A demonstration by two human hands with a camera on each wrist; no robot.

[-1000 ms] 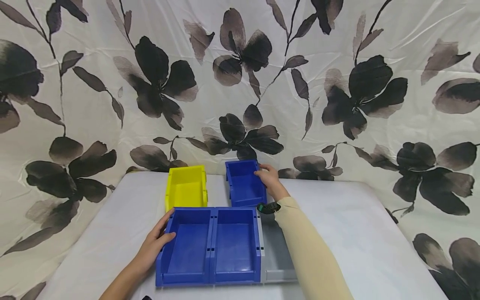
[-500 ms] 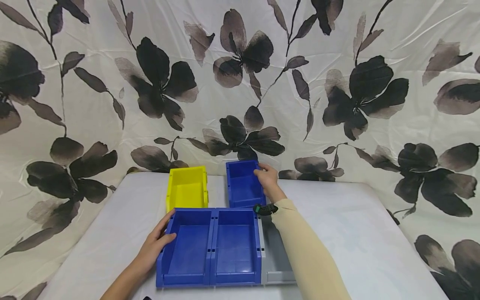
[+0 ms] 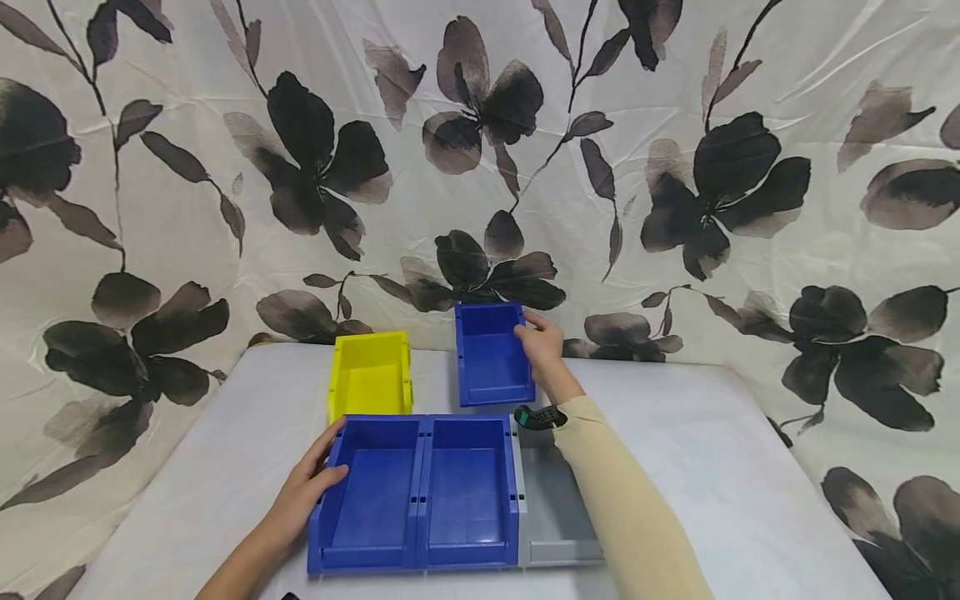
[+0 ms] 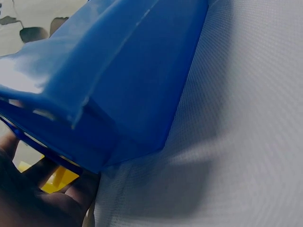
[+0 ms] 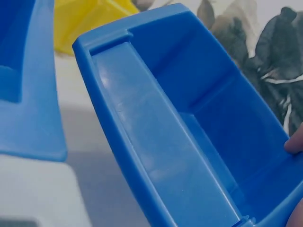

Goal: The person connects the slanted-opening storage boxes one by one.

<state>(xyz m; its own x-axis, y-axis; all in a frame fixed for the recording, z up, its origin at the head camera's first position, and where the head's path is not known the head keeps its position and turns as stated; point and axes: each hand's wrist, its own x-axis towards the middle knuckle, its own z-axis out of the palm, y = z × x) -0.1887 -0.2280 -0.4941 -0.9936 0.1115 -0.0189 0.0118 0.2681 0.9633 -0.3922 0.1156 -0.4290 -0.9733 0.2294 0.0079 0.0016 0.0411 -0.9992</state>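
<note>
The right hand (image 3: 546,343) pinches the right wall of a rectangular blue plastic bin (image 3: 491,354), far in the scene, right of a yellow plastic bin (image 3: 371,371). The left hand (image 3: 302,493), thumb and fingers spread, rests against the near-left blue plastic bin (image 3: 365,557), two bins left of a grey plastic bin (image 3: 561,550).

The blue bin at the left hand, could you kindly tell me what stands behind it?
A yellow bin stands there, its far part visible. The blue bin covers its near end, so anything there cannot be seen.
</note>
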